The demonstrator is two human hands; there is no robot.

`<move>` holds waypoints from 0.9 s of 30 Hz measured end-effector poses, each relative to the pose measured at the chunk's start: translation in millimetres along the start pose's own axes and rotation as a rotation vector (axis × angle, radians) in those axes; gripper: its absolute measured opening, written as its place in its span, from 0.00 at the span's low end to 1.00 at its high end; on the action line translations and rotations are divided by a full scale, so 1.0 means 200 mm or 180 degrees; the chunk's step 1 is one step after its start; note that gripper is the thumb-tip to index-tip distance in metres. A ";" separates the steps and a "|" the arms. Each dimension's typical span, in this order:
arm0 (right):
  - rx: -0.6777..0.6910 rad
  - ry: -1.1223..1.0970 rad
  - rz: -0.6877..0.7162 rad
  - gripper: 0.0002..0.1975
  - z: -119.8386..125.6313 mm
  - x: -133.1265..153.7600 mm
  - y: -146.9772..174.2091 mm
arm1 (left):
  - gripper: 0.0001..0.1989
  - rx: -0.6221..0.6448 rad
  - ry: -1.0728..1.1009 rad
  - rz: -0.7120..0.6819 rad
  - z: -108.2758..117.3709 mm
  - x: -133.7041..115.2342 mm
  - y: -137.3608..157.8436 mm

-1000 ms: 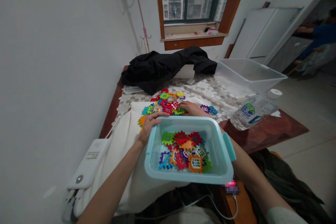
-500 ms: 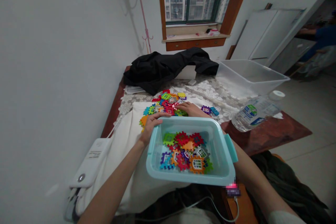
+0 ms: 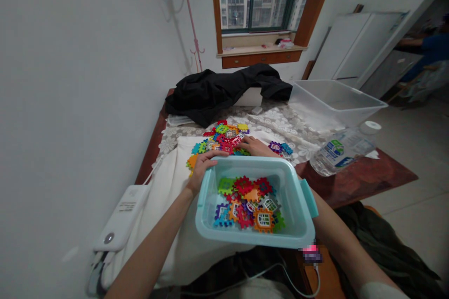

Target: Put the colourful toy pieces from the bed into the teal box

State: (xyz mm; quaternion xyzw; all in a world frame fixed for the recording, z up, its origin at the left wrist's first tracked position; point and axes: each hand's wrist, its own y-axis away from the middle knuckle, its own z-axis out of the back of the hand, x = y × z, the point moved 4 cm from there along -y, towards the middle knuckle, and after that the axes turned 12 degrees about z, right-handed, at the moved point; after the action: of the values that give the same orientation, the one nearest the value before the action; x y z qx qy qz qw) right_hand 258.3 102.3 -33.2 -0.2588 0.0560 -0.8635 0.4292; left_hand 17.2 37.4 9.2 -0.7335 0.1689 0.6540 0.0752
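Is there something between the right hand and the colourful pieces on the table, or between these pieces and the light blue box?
Nothing visible. The right hand already rests on the pile of pieces, and the light blue box, held at its rim by the left hand, sits open directly in front of the pile.

The pale turquoise rectangular plastic tub (image 3: 296, 196) looks smooth with a soft sheen; the bright, toothed plastic puzzle tiles (image 3: 224, 138) are glossy and hard; the white lace cloth (image 3: 280, 124) is matt and patterned, lying on the dark reddish wooden counter (image 3: 361, 177), which is polished; the clear plastic storage bin (image 3: 333, 100) is translucent; the crumpled black garment (image 3: 217, 91) is dull cloth.
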 end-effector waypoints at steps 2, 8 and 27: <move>0.0183 0.0230 -0.0008 0.21 -0.01 0.00 -0.01 | 0.18 -0.0003 -0.0017 0.0007 0.01 0.01 0.00; 0.0537 0.0578 -0.0075 0.29 -0.05 -0.04 -0.02 | 0.19 0.0094 0.0041 0.0069 0.02 0.03 0.00; 0.0391 0.0562 -0.0277 0.15 0.01 0.07 -0.06 | 0.19 -0.0137 0.0009 0.0195 0.05 0.04 0.02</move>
State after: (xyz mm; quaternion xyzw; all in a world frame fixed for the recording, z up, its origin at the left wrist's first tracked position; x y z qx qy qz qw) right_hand 243.3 99.2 -21.9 -0.1570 0.0293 -0.9026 0.3998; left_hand 8.3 36.0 -0.4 -0.7304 0.1773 0.6585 0.0391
